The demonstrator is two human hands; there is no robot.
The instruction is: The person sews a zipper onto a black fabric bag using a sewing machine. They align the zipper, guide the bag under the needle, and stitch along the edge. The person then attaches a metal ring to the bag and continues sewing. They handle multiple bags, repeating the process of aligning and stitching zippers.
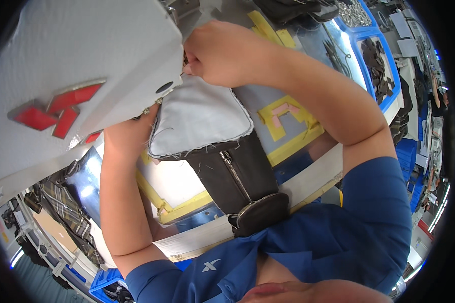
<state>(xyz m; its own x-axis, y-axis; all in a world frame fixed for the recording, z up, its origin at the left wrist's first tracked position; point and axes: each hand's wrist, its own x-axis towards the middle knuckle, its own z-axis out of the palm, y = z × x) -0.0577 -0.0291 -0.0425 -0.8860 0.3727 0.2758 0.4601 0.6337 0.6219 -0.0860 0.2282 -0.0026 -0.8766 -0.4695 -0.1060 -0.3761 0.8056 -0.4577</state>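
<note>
A dark bag piece (212,177) with a metal zipper (235,174) stretches from the machine toward my body. A light grey lining panel (202,121) with frayed, threaded edges lies at its far end. Beyond the lining, my right hand (215,53) has its fingers curled in on the far edge of the work, next to the sewing machine head. My left hand (131,134) reaches along the lining's left edge; the machine hides most of its fingers. At the near end, a small dark zipped pouch (263,212) rests against my shirt.
The white sewing machine head (96,55) with a red emblem fills the upper left. Yellow tape (283,121) marks the work surface. Right of it stand blue trays (376,65) of dark pieces and metal parts; scissors (336,55) lie nearby. Plaid fabric (68,207) hangs at left.
</note>
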